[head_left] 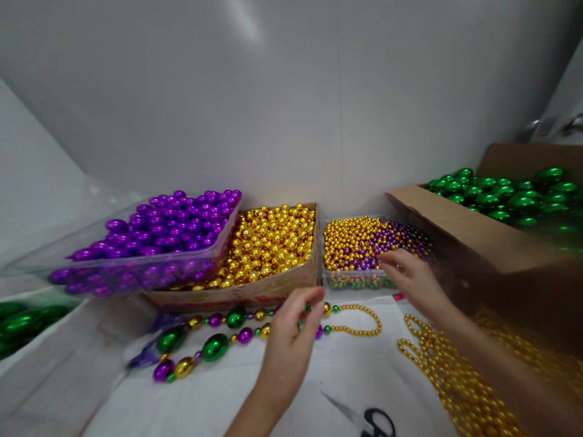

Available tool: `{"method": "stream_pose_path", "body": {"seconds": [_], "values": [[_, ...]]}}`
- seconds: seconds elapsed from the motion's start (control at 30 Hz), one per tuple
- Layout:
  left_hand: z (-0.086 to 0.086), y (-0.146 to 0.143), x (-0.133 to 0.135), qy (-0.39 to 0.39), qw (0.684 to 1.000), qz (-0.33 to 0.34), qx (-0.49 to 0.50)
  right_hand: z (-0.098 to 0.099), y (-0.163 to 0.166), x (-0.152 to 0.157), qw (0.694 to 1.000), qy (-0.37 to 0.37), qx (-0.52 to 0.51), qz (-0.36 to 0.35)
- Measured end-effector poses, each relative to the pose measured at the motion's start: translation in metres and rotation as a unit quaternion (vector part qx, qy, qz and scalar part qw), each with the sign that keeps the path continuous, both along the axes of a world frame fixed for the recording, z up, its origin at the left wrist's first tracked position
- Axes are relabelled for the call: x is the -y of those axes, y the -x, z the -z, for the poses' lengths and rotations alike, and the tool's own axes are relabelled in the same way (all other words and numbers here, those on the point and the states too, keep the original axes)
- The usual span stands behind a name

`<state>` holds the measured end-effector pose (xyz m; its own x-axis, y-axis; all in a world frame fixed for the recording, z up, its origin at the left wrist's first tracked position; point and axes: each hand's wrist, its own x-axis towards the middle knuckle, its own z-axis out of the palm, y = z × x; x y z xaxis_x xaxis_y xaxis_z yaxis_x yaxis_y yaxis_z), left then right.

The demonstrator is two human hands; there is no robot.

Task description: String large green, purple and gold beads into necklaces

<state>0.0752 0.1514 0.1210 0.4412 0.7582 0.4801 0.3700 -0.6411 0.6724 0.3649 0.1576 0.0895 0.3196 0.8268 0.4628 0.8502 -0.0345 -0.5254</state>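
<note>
- As I judge it, the step in hand is a reach toward the small beads: the right hand is at the near right part of their clear tray.
- The fingers of this right hand are bent and loosely together. Whether they have hold of any bead, I cannot tell.
- The left hand is raised in front of the bead necklace, with thumb and first finger near each other. It is not possible to tell if something thin is between them, or if the hand touches the necklace.
- The necklace lies in a long loop on the white-covered worktop, before the cardboard box of gold beads; its right end has only small gold beads.
- In my judgement, a pick at this place would call for a light pinch of the fingertips, because the small beads lie loose and mixed in colour.
- About writing: on the white cover there is a black letter-like mark, cut by the lower edge, so I cannot read it.
- The cardboard box has some reddish print, too blurred to read. No brand name is readable.
</note>
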Motion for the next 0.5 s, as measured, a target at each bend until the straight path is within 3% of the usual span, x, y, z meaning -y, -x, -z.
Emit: {"method": "stream_pose_path", "body": {"seconds": [0.13,0.27,0.5], "values": [[0.030,-0.034,-0.020,0.053,0.993,0.084,-0.069,-0.002,-0.011,-0.068,0.996,0.073,0.014,0.042],[0.046,-0.058,-0.051,0.046,0.992,0.086,-0.083,0.009,-0.015,-0.127,0.985,0.142,0.025,0.096],[0.050,-0.084,-0.089,0.041,0.993,0.095,-0.057,0.031,-0.016,-0.156,0.975,0.197,-0.043,0.090]]}}
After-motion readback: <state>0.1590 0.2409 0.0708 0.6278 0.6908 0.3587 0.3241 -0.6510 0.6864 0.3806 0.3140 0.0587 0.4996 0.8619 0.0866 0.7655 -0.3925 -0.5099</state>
